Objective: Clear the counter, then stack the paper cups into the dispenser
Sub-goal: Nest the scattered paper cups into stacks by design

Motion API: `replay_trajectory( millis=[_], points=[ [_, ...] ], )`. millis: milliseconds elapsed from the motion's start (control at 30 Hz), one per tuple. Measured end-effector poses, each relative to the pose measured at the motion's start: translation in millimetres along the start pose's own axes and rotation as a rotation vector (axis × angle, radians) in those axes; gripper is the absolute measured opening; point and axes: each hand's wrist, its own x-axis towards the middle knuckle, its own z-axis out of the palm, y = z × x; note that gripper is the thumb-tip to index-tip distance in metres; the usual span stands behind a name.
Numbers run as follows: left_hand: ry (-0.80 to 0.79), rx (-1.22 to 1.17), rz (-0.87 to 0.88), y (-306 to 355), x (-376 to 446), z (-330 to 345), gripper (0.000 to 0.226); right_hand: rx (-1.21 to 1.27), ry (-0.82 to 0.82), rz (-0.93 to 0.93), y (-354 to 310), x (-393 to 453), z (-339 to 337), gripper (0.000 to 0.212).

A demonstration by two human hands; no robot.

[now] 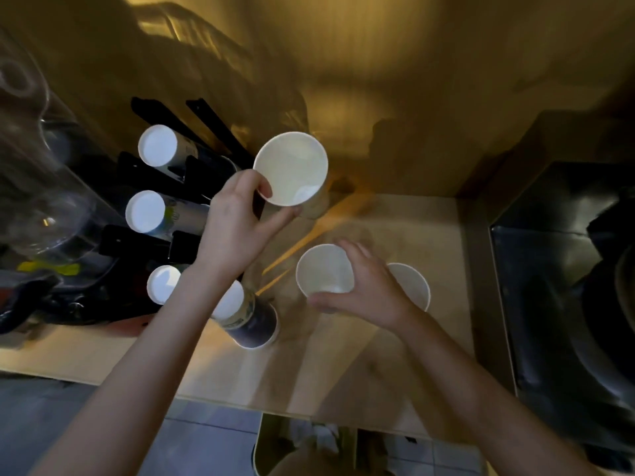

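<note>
My left hand (237, 218) grips the rim of a white paper cup (291, 168), raised above the counter with its mouth facing me. My right hand (364, 286) is closed around a second white cup (324, 269) standing near the counter's middle. A third cup (412, 285) stands just right of it, partly hidden by my hand. The black cup dispenser (144, 242) stands at the left, with stacks of cups (158, 145) poking out of its slots. One printed stack (252, 321) lies below my left forearm.
The beige counter (343, 355) ends at a golden wall behind. A dark sink or appliance (567, 286) fills the right side. Clear plastic containers (37, 159) crowd the far left. A bin with crumpled paper (309, 441) sits below the counter's front edge.
</note>
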Motion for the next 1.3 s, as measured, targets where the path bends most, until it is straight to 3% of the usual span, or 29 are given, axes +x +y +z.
replay_trajectory(
  millis=[100,167,300,400,500,733,867,1000,1167,1300],
  points=[
    [0.023,-0.143,-0.035,23,-19,-7,0.033,0.323,0.206,0.041,0,-7,-10,0.066],
    [-0.004,-0.314,-0.152,35,-31,-6,0.029,0.393,0.309,0.049,-1,-13,-23,0.07],
    [-0.098,-0.668,-0.282,55,-47,5,0.029,0.354,0.284,-0.057,-6,-26,-49,0.087],
    [-0.191,-0.957,-0.282,71,-56,16,0.024,0.36,0.343,-0.104,-2,-36,-59,0.073],
    [-0.216,-1.034,-0.279,84,-62,27,0.028,0.332,0.353,-0.073,10,-47,-64,0.076],
    [-0.25,-0.917,-0.308,83,-83,67,0.039,0.27,0.335,0.033,48,-65,-45,0.076],
    [-0.301,-0.84,-0.312,82,-97,84,0.06,0.223,0.336,0.09,67,-72,-34,0.071],
    [-0.344,-0.699,-0.303,83,-110,99,0.081,0.124,0.316,0.127,84,-71,-26,0.081],
    [-0.356,-0.601,-0.25,86,-114,110,0.076,0.034,0.32,0.088,94,-69,-23,0.082],
    [-0.387,-0.55,-0.235,85,-114,116,0.073,0.101,0.315,0.118,101,-67,-17,0.083]
  ],
)
